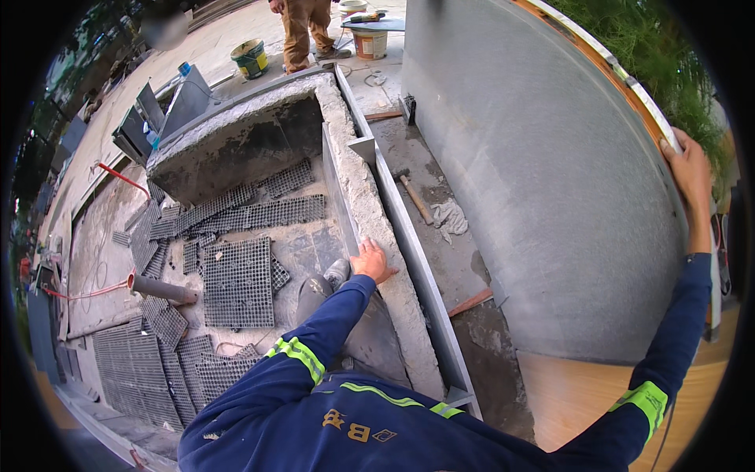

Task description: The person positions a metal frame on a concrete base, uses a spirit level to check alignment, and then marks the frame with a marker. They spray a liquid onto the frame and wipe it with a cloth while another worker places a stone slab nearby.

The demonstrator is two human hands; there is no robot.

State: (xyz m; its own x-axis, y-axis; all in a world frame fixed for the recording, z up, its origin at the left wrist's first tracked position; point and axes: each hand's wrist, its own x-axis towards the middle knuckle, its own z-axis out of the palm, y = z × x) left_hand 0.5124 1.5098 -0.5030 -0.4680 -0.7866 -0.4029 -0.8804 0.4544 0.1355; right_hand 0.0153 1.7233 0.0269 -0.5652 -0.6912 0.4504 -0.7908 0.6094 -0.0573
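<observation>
Both hands are spread wide apart, each braced on masonry. Left hand [370, 259] lies flat, fingers open, on the rough top of a low concrete curb [377, 236] that runs from near to far through the middle of the scene; it grips nothing. Right hand [688, 169] reaches up to the far right and curls over the top edge of a tall grey rendered wall [543, 197], where an orange-and-white strip [629, 86] caps it; the fingers wrap the rim, though how tightly I cannot tell.

Judging by the pose, the person is steadying the body between curb and wall, leaning over the narrow trench between them. Any next move seems to call for keeping one firm hold while weight shifts, since the curb top is crumbly and uneven.

Between curb and wall runs a grey metal channel [417, 259], and beyond it a dirt floor with a hammer [414, 197], a crumpled rag [450, 216] and a wood offcut [470, 302]. Left of the curb, black plastic grid panels [238, 283] lie scattered on a slab, near a grey pipe [161, 289] and red hose [118, 177]. At the far end stand buckets [250, 57] and another person's legs [307, 27]. Green foliage shows beyond the wall at far right.
</observation>
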